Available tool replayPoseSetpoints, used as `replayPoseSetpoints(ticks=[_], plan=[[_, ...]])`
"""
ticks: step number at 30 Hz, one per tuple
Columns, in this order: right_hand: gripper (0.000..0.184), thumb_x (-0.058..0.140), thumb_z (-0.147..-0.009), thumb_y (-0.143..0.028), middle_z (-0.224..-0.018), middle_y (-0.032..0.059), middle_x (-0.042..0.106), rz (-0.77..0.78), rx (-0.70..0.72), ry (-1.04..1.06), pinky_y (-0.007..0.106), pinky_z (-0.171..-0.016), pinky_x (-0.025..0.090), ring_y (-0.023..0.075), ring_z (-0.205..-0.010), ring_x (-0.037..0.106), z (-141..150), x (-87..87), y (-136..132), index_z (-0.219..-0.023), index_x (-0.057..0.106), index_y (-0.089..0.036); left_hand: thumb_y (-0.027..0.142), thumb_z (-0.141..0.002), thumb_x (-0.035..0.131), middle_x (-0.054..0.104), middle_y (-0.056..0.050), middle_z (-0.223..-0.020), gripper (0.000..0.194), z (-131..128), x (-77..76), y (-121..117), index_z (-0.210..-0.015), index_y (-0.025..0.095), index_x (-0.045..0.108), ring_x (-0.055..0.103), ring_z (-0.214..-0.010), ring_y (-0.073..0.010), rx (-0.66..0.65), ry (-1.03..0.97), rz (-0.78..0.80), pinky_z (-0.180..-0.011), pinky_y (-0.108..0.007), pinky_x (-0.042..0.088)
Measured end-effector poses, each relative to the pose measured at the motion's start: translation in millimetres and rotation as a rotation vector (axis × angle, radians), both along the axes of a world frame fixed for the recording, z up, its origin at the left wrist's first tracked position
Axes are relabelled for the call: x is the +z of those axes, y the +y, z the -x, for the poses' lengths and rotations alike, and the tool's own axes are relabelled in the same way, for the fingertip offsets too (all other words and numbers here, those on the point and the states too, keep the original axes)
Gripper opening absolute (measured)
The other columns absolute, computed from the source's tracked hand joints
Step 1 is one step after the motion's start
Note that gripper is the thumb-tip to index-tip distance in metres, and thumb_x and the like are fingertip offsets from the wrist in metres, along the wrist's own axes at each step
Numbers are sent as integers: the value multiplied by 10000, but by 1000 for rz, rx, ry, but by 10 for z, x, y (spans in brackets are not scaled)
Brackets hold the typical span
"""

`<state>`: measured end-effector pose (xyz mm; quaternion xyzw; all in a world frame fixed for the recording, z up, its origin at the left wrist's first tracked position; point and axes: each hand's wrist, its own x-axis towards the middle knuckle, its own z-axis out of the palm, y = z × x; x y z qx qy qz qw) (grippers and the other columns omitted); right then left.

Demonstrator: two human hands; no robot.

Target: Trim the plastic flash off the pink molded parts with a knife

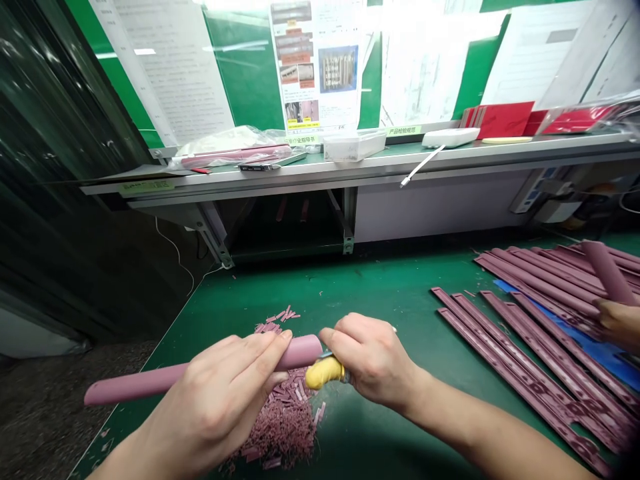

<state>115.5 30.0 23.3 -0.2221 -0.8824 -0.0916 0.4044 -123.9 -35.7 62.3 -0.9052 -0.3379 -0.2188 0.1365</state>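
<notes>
A long mauve plastic strip (135,385) with a rounded face lies crosswise in front of me. My left hand (220,387) is closed around it near its right end, with the fingers over the top. My right hand (373,363) is closed on a small trimming blade (325,355), which is mostly hidden by the fingers. Its metal edge is at the strip's right end. A yellow cover (324,373), apparently on the right thumb, sits just below that end. Beneath the strip is a heap of mauve shavings (285,427) on the green table (380,287).
Several mauve strips (530,360) lie at the right, with more piled behind on a blue sheet (575,327). Another person's hand (620,323) holds a strip there. A shelf (300,170) with a clear plastic box (354,145) and red folders (505,120) spans the back.
</notes>
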Motion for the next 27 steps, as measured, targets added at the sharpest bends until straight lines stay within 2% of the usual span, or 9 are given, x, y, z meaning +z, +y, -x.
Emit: replayPoseSetpoints(ticks=[5,11,18,24,27], plan=[[332,391,-970,-261,-615,20,498,19,-55,2,285,-499,224,142,-550,364,12,0,22,-730,596,-157,95,-856,566,628,-152,-1231,485,-94,-35,-39,-1332,69,472,596,-1115,-227,52,-55,31,-885,-324,520],[371,388,-965,-220,-593,9,465,20,-52,10,283,-512,204,134,-546,335,42,-35,-14,-622,520,-168,194,-875,575,684,-99,-1145,469,-206,-112,-112,-1331,122,493,684,-947,-185,126,-230,91,-860,-258,552],[336,381,-961,-206,-630,22,491,41,-143,113,268,-525,206,131,-566,361,142,-78,-23,-680,560,-164,237,-872,583,672,-21,-1183,493,-231,-181,-138,-1355,244,484,664,-1036,-181,242,-365,242,-916,-232,531],[392,362,-972,-201,-592,16,480,16,-114,105,267,-523,214,129,-544,344,188,-127,-7,-630,552,-169,244,-887,558,684,-1,-1165,430,-300,-192,-164,-1312,295,523,681,-991,-178,290,-488,392,-800,-207,570],[434,353,-1001,-363,-615,21,507,101,-104,143,251,-511,241,124,-553,403,166,-94,15,-727,621,-159,212,-877,573,689,-27,-1156,409,-231,-201,-93,-1283,259,547,680,-988,-184,235,-477,369,-829,-231,561]])
